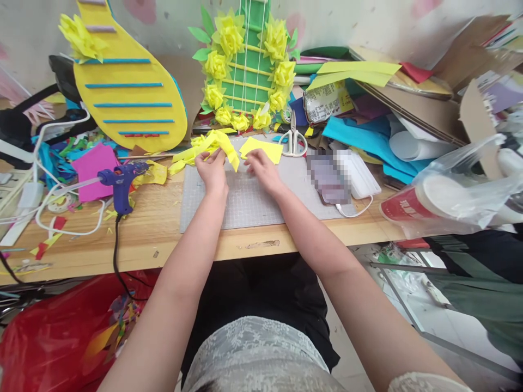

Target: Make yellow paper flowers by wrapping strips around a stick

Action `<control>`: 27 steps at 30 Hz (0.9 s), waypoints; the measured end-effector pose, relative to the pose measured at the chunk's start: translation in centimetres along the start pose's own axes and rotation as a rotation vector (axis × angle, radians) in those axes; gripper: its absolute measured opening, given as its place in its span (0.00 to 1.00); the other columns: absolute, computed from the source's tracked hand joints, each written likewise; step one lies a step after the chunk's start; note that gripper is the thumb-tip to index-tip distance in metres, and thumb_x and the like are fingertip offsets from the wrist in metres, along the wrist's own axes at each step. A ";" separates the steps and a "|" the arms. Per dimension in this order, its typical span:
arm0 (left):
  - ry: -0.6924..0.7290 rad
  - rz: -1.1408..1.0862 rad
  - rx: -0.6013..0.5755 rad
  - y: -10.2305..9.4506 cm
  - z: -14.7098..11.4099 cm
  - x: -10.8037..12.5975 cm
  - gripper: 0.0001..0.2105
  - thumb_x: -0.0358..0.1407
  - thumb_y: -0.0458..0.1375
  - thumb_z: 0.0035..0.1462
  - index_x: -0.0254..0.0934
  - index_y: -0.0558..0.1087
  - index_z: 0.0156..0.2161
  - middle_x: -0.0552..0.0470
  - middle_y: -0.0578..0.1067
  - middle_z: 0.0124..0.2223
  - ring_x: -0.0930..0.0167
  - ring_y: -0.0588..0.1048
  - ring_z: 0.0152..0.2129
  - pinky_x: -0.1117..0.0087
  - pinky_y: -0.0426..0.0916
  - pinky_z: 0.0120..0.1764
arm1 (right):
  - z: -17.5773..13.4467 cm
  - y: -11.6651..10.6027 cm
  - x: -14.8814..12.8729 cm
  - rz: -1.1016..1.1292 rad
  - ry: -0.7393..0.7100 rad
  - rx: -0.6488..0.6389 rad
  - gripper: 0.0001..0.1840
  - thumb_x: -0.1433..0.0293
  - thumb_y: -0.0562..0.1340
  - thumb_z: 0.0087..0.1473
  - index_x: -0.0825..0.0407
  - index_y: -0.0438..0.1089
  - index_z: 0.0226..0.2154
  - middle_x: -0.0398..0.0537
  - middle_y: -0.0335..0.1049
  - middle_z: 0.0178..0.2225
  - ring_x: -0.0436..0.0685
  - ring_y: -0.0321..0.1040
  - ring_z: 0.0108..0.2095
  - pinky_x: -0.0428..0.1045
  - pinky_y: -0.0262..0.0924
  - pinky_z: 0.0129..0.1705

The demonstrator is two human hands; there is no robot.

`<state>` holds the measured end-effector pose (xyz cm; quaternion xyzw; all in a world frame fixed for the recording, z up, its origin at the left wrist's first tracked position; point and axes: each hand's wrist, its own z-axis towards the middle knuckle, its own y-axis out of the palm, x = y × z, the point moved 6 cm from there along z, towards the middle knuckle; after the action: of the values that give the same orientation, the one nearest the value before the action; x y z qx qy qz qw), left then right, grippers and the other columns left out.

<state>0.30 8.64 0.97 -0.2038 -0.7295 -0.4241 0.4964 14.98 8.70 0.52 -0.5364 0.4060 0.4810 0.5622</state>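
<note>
My left hand [212,167] is closed in a pinch on a folded yellow paper strip [229,151], one end of which hangs down to the right. More crumpled yellow paper [192,151] lies just behind and left of that hand. Over the grey cutting mat [245,209], my right hand [263,170] has its fingers loosely bent and somewhat apart, with nothing visible in them. It is beside a flat yellow paper sheet [270,151]; whether the fingertips touch the sheet, I cannot tell. White-handled scissors [293,142] rest behind it at the mat's back edge.
A blue glue gun [121,185] with a trailing cord stands at left. Behind are a yellow lute-shaped board [134,103] and a green stringed one [251,71] with yellow flowers. At right lie a phone [329,177], a white power bank [359,177] and a bagged cup [425,201].
</note>
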 end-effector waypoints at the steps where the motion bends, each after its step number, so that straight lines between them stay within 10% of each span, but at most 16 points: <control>1: -0.053 -0.017 0.024 -0.1 0.1 -0.2 0.18 0.21 0.57 0.47 0.41 0.52 0.32 0.58 0.73 0.27 0.74 0.77 0.31 0.72 0.68 0.41 | -0.2 0.8 0.0 -0.054 -0.008 -0.070 0.11 0.62 0.58 0.50 0.49 0.60 0.36 0.42 0.67 0.32 0.48 0.64 0.29 0.49 0.62 0.39; 27: -0.219 -0.033 -0.008 -0.1 -0.2 -1.5 0.19 0.23 0.60 0.46 0.40 0.52 0.32 0.60 0.72 0.27 0.79 0.74 0.23 0.77 0.62 0.29 | -0.1 0.9 -0.5 -0.243 -0.017 -0.035 0.13 0.66 0.52 0.54 0.54 0.67 0.25 0.41 0.63 0.23 0.49 0.58 0.26 0.46 0.50 0.33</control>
<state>0.96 8.58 -0.38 -0.2388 -0.7810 -0.4104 0.4058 14.01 8.55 0.78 -0.5874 0.3249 0.4208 0.6102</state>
